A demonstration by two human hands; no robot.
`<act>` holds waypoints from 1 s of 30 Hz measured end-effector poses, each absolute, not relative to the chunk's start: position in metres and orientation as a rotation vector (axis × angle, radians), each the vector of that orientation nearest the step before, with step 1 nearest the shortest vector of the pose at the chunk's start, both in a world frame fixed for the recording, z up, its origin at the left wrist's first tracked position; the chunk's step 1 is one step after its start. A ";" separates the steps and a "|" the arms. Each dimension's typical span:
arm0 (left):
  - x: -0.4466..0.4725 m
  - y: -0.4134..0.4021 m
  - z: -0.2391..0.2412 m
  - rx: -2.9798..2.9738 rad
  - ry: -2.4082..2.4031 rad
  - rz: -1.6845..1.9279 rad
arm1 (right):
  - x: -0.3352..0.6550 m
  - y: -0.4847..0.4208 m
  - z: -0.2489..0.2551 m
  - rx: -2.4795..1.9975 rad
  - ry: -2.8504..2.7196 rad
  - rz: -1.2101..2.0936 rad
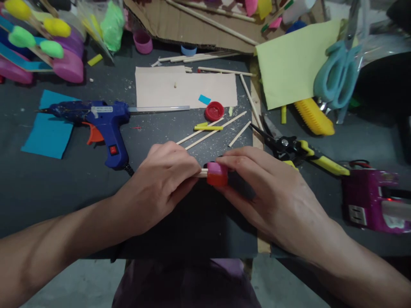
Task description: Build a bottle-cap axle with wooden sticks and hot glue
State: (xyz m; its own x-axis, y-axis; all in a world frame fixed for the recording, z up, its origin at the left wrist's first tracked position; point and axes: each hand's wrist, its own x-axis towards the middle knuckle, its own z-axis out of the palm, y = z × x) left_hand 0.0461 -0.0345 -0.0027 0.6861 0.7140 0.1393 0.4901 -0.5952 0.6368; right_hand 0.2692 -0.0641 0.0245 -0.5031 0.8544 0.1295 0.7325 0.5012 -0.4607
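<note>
Between my two hands, near the table's front edge, is a small pink and red piece (217, 173) that looks like bottle caps set together. Pale wooden sticks (202, 173) run from its left side into my left hand (167, 184), whose fingers are closed round them. My right hand (257, 184) pinches the pink and red piece between thumb and fingers. Just beyond the hands lie loose wooden sticks (218, 130), a short yellow strip (208, 128) and a red bottle cap (214, 111). Fingertips of my left hand are partly hidden.
A blue glue gun (107, 119) with its clear glue stick lies at left, over blue paper (51, 132). At right are black-and-yellow pliers (298, 149), teal scissors (338, 77), a yellow cutter (314, 115) and a purple device (366, 201). Cardboard (192, 32) lies at the back.
</note>
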 end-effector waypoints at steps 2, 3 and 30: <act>0.046 -0.034 -0.003 2.323 0.924 0.525 | 0.268 -0.064 0.024 -1.318 -2.409 0.516; 0.046 -0.034 -0.003 2.321 0.927 0.526 | 0.268 -0.064 0.024 -1.319 -2.411 0.522; 0.033 -0.031 0.013 2.440 1.041 0.455 | 0.274 -0.061 0.024 -1.297 -2.441 0.426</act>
State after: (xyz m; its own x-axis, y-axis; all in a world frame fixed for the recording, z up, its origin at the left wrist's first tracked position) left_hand 0.0335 -0.0314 0.0125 0.6613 0.7399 0.1232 0.5927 -0.6161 0.5189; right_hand 0.2738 -0.0615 0.0236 -0.5237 0.8372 0.1578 0.7341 0.5375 -0.4150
